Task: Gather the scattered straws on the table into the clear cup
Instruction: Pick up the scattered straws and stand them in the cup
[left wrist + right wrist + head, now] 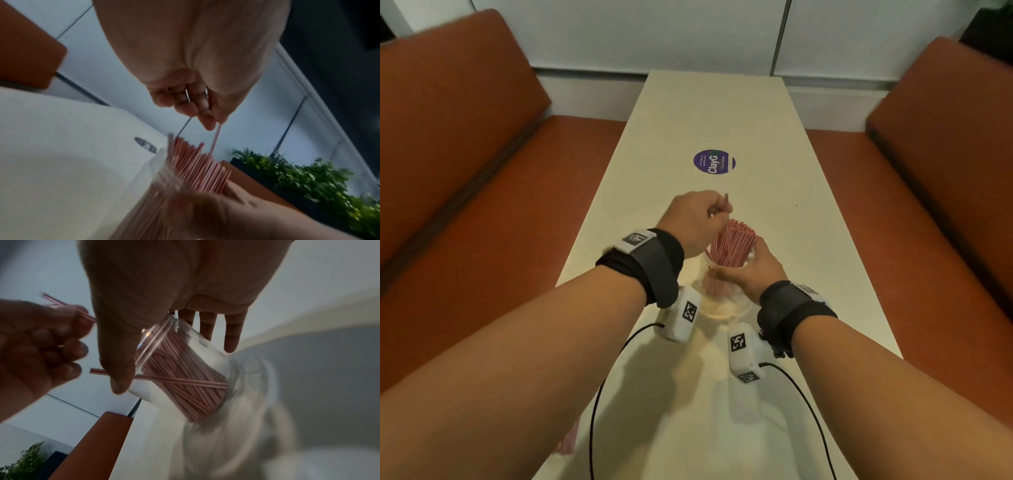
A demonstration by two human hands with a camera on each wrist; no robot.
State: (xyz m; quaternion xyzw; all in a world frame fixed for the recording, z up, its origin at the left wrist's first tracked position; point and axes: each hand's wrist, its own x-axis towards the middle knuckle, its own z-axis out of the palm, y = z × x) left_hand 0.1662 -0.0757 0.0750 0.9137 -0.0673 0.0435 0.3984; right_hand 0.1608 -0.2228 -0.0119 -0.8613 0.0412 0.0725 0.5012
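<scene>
The clear cup (726, 298) stands tilted on the white table (774, 144), packed with a bunch of red-and-white straws (730, 246). My right hand (739, 270) grips the cup near its rim, thumb on one side and fingers on the other. In the right wrist view the right hand (174, 366) wraps the cup (207, 352) with the straws (185, 379) inside. My left hand (717, 212) hovers just above the bunch and pinches a single straw (727, 202). From the left wrist, the left hand (209, 120) holds that straw (215, 139) with its lower end among the bunch (197, 164).
A few more straws (567, 442) lie near the table's left edge, partly hidden under my left forearm. A round purple sticker (714, 162) is on the table farther out. Orange benches (465, 144) flank the table. Black cables (599, 394) trail from the wrist cameras.
</scene>
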